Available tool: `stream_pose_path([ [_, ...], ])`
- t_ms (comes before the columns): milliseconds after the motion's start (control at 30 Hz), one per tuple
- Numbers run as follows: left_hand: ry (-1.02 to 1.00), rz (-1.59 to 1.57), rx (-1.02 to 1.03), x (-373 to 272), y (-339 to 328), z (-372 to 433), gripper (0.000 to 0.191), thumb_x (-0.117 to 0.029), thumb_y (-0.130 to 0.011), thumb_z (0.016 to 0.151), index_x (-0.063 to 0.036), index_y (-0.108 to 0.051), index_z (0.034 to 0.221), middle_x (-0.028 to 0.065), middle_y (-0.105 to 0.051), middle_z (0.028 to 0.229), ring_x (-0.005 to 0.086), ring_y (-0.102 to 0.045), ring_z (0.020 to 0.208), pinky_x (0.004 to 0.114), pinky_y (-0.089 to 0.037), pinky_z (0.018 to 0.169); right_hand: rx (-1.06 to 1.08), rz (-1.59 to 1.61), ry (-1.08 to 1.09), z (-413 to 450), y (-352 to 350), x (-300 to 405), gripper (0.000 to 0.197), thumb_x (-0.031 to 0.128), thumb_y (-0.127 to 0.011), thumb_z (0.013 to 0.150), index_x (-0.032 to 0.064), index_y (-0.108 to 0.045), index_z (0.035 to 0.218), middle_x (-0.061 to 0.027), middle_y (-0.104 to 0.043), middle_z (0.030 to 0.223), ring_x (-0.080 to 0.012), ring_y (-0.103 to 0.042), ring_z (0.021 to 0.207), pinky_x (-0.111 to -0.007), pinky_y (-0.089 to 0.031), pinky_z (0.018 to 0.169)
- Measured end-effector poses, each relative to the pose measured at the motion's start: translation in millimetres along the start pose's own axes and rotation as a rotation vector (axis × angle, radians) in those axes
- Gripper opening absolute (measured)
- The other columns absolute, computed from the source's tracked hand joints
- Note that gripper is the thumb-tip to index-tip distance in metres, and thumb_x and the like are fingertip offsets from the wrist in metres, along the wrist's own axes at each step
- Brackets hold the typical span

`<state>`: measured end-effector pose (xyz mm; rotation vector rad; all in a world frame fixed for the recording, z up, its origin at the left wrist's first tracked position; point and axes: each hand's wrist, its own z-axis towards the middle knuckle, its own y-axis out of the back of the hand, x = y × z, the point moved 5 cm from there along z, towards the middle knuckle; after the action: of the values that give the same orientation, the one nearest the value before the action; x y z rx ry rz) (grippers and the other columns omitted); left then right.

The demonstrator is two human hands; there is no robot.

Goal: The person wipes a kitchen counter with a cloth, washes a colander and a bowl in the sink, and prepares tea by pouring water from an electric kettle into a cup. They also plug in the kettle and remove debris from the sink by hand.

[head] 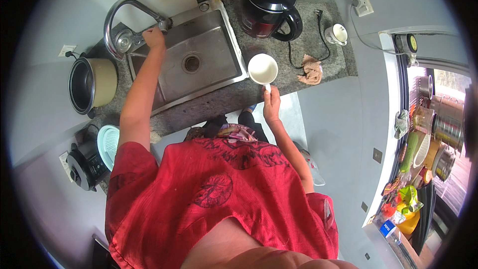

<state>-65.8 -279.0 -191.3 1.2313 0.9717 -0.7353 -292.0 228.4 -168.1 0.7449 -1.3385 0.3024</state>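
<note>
My right hand (272,104) grips the handle of a white mug (263,69), tilted so that I look into its bare inside. The mug is over the counter, close by the sink's right rim. My left hand (154,37) reaches across the stainless steel sink (216,43) and closes at the base of the chrome gooseneck faucet (109,26); its fingertips are partly hidden. The spout curves to the left of that hand. No water can be made out in the basin, where the round drain (192,63) shows.
A black and dark red electric kettle (267,7) stands beyond the mug, near a crumpled cloth (312,70), a power cord (328,50) and a second cup (338,34). At left are a cooking pot (104,82), a pale green colander (107,146) and a black appliance (84,168).
</note>
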Motion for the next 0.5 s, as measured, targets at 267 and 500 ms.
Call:
stream_pose_path([
  [267, 0.219, -0.287, 0.465, 23, 6, -74, 0.024, -0.016, -0.053, 0.086, -0.0042, -0.056, 0.107, 0.0052, -0.059, 0.087, 0.0134, -0.055, 0.079, 0.028, -0.043, 0.067, -0.111, -0.278, 0.283, 62, 70, 74, 0.029, 0.002, -0.054, 0.080, -0.0006, -0.051, 0.109, -0.0177, -0.053, 0.110, -0.0328, -0.050, 0.105, -0.040, -0.038, 0.093],
  [500, 0.462, -0.273, 0.512, 9, 68, -226, 0.023, -0.017, -0.050, 0.088, -0.0108, -0.058, 0.109, 0.0004, -0.060, 0.104, 0.0129, -0.056, 0.091, 0.030, -0.045, 0.076, 0.186, -0.054, 0.107, 211, 69, 130, 0.028, 0.017, -0.065, 0.082, -0.0010, -0.058, 0.102, -0.0062, -0.059, 0.092, -0.0128, -0.054, 0.081, -0.027, -0.042, 0.075],
])
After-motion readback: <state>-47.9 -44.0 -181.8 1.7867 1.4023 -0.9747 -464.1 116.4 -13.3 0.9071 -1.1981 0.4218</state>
